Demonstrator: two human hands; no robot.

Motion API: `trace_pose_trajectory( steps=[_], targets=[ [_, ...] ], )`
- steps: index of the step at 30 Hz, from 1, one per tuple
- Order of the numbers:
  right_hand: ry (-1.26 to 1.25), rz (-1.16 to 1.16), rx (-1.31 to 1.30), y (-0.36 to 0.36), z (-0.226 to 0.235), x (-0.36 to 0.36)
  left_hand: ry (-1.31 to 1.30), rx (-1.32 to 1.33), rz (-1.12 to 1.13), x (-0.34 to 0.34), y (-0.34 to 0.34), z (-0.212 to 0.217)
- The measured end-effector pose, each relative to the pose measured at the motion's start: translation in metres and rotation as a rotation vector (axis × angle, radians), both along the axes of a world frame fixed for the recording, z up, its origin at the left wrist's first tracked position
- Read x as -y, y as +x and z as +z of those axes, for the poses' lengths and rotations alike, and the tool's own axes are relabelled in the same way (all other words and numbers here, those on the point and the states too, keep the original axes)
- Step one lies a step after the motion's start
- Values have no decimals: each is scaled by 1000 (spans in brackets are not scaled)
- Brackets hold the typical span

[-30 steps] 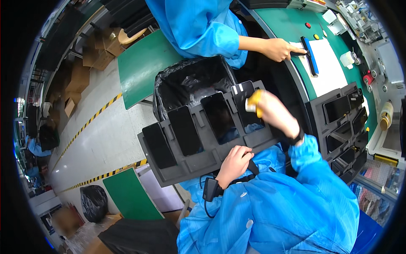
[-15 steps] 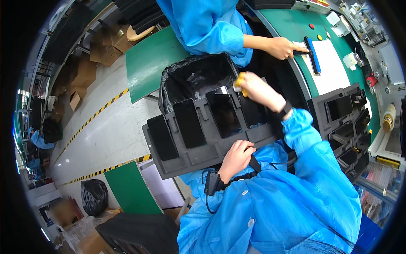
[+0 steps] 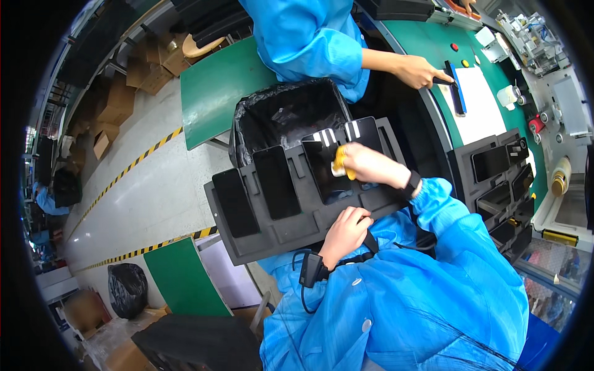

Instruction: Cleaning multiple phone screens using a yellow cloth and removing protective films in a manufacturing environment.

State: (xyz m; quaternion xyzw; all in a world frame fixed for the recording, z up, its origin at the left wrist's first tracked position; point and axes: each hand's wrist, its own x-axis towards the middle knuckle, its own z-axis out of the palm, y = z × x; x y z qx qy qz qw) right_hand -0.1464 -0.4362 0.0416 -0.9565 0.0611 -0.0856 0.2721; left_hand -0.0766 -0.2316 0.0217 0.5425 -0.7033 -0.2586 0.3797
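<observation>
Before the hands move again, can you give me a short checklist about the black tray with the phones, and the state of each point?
1. Left hand holds the near edge of the black foam tray: ok.
2. Right hand rests on a dark flat phone in its slot, yellow finger covers on: ok.
3. The other dark phones lie flat in their slots: ok.
4. Tray level: not ok, it tilts.
5. Black-lined bin behind the tray, touching it or not: cannot tell.
6. Right-hand grip closed on the phone: cannot tell.
</observation>
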Motion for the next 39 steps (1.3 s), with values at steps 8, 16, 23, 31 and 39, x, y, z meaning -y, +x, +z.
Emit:
trace_pose_trajectory(
  steps=[8,16,23,31,39],
  targets=[
    [-139,40,5,-4,-10,-9,-16,-28,-15,1,3,-2],
    [-107,-124,134,55,-7,8,9,-17,-14,-2,5,1],
    [-216,187,-23,30,-3,-55,9,-11,-12,-3,1,-9],
    [-280,-109,79,95,12,35,-4,-20,-3,-2,3,-5],
    [-112,-65,50,25,8,-11,14,-42,-27,-2,5,-5]
  ],
)
